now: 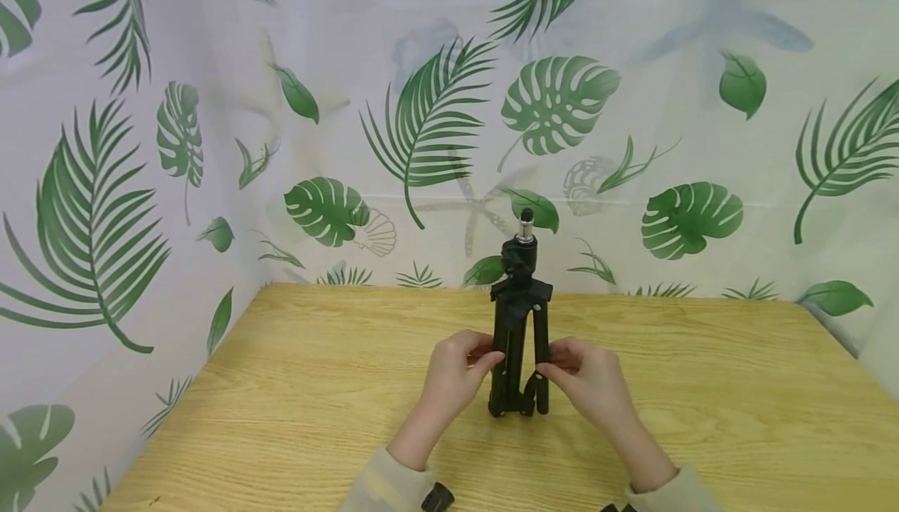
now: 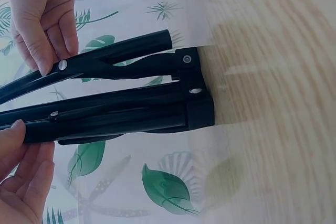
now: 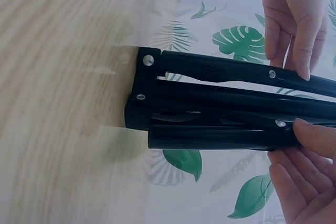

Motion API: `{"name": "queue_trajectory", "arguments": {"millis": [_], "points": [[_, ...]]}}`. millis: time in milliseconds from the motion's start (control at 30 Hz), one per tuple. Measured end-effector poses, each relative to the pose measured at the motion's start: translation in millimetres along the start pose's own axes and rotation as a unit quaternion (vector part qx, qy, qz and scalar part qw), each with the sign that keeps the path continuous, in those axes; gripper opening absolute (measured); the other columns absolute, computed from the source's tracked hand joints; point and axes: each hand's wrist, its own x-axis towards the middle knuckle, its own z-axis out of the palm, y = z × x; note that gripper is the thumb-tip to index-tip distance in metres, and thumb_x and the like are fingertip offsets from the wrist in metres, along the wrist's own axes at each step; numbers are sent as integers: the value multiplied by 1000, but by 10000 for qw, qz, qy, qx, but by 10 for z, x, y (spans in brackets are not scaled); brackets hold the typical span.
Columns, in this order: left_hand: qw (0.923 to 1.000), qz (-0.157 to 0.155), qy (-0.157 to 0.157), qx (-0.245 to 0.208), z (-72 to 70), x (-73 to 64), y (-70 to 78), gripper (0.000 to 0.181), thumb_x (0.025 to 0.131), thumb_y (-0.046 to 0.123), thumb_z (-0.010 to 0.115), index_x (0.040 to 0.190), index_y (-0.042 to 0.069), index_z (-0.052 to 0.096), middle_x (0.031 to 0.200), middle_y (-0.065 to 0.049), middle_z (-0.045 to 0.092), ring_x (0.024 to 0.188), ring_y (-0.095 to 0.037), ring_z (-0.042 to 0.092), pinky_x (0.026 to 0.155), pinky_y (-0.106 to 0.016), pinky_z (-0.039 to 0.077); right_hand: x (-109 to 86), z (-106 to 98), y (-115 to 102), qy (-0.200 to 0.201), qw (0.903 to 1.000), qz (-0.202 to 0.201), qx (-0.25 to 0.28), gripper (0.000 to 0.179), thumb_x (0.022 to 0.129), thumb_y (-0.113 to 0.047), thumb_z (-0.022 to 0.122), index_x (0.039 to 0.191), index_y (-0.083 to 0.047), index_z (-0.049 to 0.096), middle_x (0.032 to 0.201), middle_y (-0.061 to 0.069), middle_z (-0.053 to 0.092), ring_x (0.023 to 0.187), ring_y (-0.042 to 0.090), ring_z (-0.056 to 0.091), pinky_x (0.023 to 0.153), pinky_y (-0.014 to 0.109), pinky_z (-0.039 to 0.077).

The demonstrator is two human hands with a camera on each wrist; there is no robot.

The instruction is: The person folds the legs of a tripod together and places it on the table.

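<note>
A small black tripod stand (image 1: 517, 318) is upright on the table, its legs nearly folded together and a silver stud with a black tip on top. My left hand (image 1: 460, 370) pinches the left leg between thumb and fingers. On the opposite side, my right hand (image 1: 590, 379) pinches the right leg, which angles slightly away from the others. Silver rivets and the bottom bracket (image 2: 202, 90) show in the left wrist view. In the right wrist view, the right thumb (image 3: 315, 135) presses close to a rivet on the held leg.
The wooden table (image 1: 281, 403) spreads around the tripod. Behind and to the left hangs a white cloth (image 1: 435, 278) printed with green leaves. Black wrist straps (image 1: 438, 496) show at the sleeves near the lower edge.
</note>
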Motion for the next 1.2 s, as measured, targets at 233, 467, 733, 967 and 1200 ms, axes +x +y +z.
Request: {"name": "queue_trajectory", "arguments": {"millis": [233,467,733,967,1200], "points": [[10000,-28,-17,46,9,-3,1,15,81,10,64,92,-1,65,83,-9,64,74,-14,61,65,-15,48,-20,22,-5,107,9999,-18,96,15,73,-3,71,86,0,64,80,9,65,70,17,63,60,22,51],[10000,-13,51,-6,25,-11,2,14,81,9,64,92,-1,66,83,-9,64,74,-15,61,65,-16,49,-30,36,-24,110,9998,-34,130,15,74,-3,70,88,0,65,81,9,65,71,17,62,61,23,51],[10000,-37,31,-12,27,-17,17,14,82,9,63,93,-1,65,84,-9,63,75,-16,61,65,-16,49,-34,52,-5,83,9995,-76,283,15,75,-2,69,89,0,64,82,9,65,73,17,63,62,23,51],[9999,-124,39,-92,41,-17,11,14,83,7,62,93,-2,65,85,-10,63,77,-17,61,64,-16,49,-32,65,-1,84,9994,-109,325,15,75,-1,69,89,0,64,82,9,65,74,18,63,63,24,51],[9998,-172,74,-73,52,-8,5,14,83,7,62,94,-2,65,85,-9,62,77,-17,61,64,-16,49,-26,77,9,134,9990,-183,381,14,75,-1,69,88,0,64,82,9,66,74,18,63,63,24,51]]}}
